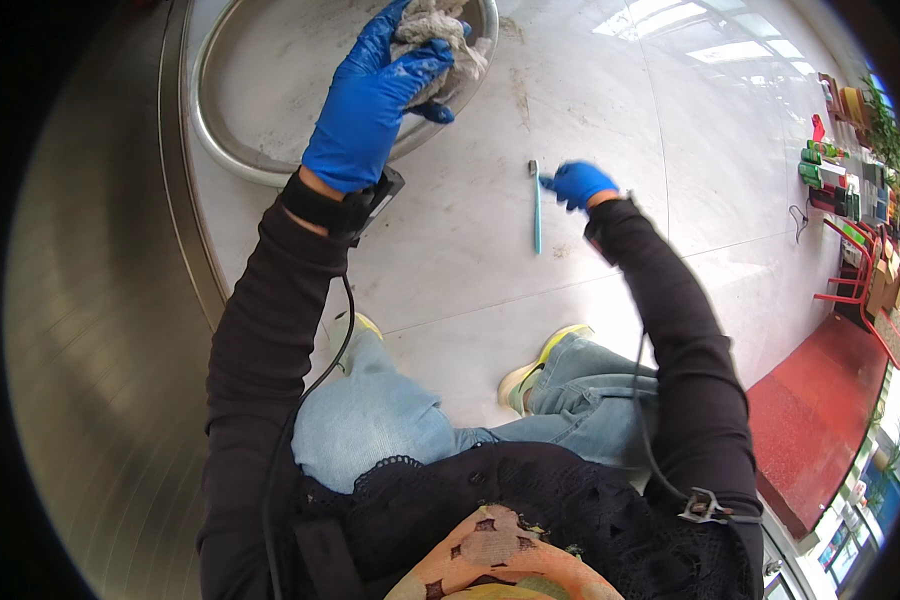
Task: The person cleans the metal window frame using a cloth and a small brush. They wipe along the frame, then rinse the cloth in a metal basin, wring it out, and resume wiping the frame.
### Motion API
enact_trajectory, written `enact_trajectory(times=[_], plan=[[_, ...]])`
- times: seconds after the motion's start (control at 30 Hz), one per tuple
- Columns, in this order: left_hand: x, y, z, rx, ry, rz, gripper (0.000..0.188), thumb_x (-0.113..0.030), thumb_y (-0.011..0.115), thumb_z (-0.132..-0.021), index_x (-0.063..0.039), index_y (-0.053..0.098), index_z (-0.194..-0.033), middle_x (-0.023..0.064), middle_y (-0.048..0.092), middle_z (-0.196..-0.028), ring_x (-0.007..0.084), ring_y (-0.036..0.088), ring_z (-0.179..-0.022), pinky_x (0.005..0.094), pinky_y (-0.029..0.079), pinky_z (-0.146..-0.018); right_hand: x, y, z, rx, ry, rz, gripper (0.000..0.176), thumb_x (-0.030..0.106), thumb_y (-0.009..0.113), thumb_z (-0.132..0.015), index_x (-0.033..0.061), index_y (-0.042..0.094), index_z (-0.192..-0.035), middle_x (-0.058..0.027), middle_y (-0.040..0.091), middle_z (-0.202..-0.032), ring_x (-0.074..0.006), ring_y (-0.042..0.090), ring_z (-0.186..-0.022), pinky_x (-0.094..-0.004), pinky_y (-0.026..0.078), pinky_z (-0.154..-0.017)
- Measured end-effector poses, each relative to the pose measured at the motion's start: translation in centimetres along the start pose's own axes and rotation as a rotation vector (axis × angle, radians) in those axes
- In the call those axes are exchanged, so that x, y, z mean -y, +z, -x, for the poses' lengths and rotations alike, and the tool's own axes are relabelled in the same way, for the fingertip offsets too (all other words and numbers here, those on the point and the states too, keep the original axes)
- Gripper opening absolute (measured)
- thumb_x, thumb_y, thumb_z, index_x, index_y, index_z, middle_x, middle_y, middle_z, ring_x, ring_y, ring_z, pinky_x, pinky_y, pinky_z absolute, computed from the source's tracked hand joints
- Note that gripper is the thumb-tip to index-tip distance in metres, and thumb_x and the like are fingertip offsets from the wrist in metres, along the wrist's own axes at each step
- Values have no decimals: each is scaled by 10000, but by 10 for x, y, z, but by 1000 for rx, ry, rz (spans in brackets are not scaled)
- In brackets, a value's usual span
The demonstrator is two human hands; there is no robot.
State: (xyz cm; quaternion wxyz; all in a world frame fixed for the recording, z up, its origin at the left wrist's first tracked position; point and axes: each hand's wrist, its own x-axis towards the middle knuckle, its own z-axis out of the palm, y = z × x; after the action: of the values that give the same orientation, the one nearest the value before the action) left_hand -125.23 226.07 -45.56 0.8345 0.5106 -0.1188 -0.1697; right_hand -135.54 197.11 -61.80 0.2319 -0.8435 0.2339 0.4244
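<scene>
My left hand (367, 105), in a blue rubber glove, grips a bunched, dirty grey-white rag (439, 45). Hand and rag overlap the right side of a large rounded loop of metal tube (217, 142); whether they touch it I cannot tell. My right hand (581, 184), gloved in blue too, has its fingers curled beside a light-blue toothbrush (538, 217). Its fingertips come right up to the brush's neck, below the dark bristles. The picture does not settle whether they hold it or whether the brush lies on the pale floor (450, 247).
Brownish metal panelling (105, 337) with a raised edge runs along my left. Dark smudges mark the floor by the loop. Off to the right are a red metal-framed chair (859, 262), a red mat (817, 412), assorted goods and plants. Cables hang along both my sleeves.
</scene>
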Motion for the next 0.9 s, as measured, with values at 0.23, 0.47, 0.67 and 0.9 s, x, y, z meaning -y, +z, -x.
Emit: enact_trajectory(times=[0.23, 0.47, 0.67, 0.9], plan=[[3, 1, 15, 12, -251, -170, 686, -64, 620, -960, -116, 280, -1554, 62, 522, -1424, 144, 641, -1003, 217, 535, -652, -38, 118, -6, -121, 97, 209, 535, 577, 584, -858, 89, 697, -1046, -152, 705, -1076, -369, 671, -989, -461, 514, -862], [-17, -21, 20, -113, -18, -222, 652, -207, 604, -925, -98, 354, -1517, 200, 506, -1425, 308, 600, -1215, 249, 614, -632, -13, 76, 13, -255, -194, -643, 183, 249, 607, -904, 120, 643, -1028, -129, 711, -893, -315, 694, -782, -394, 547, -671], [-54, -32, 26, -293, -61, -312, 763, -404, 650, -913, -42, 341, -1508, 174, 389, -1518, 315, 509, -1318, 245, 607, -668, 88, -78, 48, -931, -822, 171, 248, 119, 624, -900, 153, 677, -1140, -58, 666, -800, -226, 657, -615, -311, 497, -515], [-77, -8, 34, -373, -124, -290, 793, -434, 679, -907, -42, 340, -1508, 176, 362, -1539, 322, 488, -1332, 308, 626, -776, 215, -104, 18, -515, -693, 927, 114, 167, 600, -891, 153, 706, -850, -60, 651, -723, -264, 666, -618, -397, 463, -493]])
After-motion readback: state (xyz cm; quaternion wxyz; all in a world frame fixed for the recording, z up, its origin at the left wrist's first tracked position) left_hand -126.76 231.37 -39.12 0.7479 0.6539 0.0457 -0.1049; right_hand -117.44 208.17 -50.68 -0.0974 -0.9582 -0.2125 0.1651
